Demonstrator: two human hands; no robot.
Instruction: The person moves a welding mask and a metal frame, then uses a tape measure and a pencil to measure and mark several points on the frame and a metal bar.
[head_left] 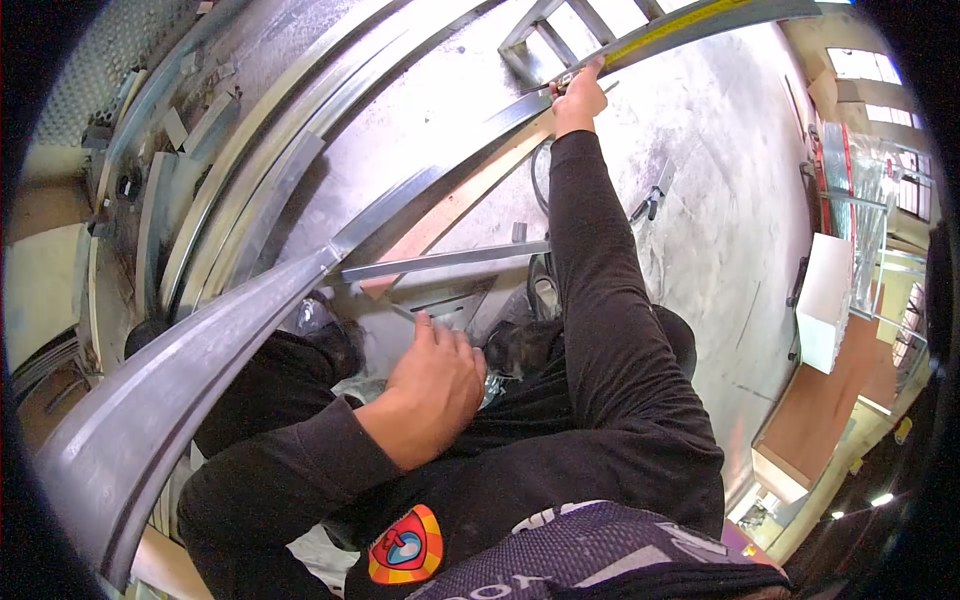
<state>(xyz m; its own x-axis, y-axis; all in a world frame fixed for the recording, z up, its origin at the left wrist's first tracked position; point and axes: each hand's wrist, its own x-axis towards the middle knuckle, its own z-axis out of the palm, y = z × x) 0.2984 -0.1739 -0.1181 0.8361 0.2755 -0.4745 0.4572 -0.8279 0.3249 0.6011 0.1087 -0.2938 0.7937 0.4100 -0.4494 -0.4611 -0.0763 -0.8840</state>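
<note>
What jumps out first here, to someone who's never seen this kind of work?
Probably the long metal bar, which sweeps from the lower left toward the top right and looks bent by the lens. Near its far end, a yellow measuring tape lies beside the outstretched right hand, whose fingers hold a small object too tiny to identify. Then the red-and-yellow badge glows against the dark clothing at the bottom.

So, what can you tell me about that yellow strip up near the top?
The yellow strip is long, narrow and flat, and looks like a tape measure's blade. It has dark markings, too small to read. It runs lengthwise along a grey metal bar, slanting up to the right. The right hand is at its lower end; whether the fingers grip the strip or only the bar, I cannot tell.
</note>
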